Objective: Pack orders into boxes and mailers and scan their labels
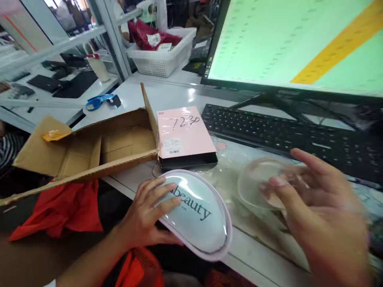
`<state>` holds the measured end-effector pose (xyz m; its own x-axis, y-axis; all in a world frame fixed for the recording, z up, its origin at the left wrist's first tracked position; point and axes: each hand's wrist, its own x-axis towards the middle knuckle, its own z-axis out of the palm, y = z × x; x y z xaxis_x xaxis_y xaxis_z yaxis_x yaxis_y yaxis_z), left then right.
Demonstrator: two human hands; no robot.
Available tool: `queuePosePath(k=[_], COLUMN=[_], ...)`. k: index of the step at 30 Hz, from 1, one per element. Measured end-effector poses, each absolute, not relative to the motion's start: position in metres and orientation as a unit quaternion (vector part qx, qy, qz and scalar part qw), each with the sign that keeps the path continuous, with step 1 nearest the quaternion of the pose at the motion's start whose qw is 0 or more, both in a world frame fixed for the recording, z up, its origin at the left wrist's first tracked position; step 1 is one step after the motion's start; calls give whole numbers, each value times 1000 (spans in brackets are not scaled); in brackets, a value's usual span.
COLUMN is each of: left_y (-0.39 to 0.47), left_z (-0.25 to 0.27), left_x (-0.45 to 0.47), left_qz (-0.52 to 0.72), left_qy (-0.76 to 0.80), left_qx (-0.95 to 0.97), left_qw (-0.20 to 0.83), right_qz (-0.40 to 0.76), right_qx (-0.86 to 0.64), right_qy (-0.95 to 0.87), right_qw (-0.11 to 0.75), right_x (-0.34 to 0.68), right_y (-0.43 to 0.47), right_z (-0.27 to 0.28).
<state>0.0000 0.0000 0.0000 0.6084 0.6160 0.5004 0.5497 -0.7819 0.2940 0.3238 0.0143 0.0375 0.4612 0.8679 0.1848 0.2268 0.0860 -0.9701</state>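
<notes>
My left hand [152,211] grips the near left side of a rounded pouch [194,215] with pale lilac trim, a glossy clear front and dark lettering that reads "beauty". Its fingers lie over the top face while the thumb is underneath. On the right, my right hand [317,207] is smeared by motion, with thumb and index finger spread wide apart. Close to those fingertips is a round, see-through plastic dish or lid [251,183]; whether the other fingers touch it is unclear. Just beyond the pouch lies a pink box [185,127] with "7230" handwritten on it.
At left, a cardboard box [125,143] stands with its flaps up. A black keyboard [239,127] sits below a monitor [269,48]. Farther back are a white basket [152,65] and a blue tape dispenser [101,101]. Clear plastic wrapping [224,179] covers part of the desk.
</notes>
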Motion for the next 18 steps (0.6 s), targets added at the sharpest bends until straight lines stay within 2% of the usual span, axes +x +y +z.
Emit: queuePosePath(k=[6,10,15,18], left_y=[-6,-13,-19,-16], left_z=[18,38,63,68], left_x=[0,21,74,101], left_qz=[273,342,425,437], left_qy=[351,350,385,410], left_qx=[895,870,793,741], left_qw=[46,66,205,302], right_qz=[307,333,421,436], right_qx=[-539,-491,-405,-371], right_qy=[-470,-499,-525,-555], right_qw=[628,631,619,603], right_x=[318,316,310,308], right_y=[9,2,-10,-15], right_z=[45,52,58,58])
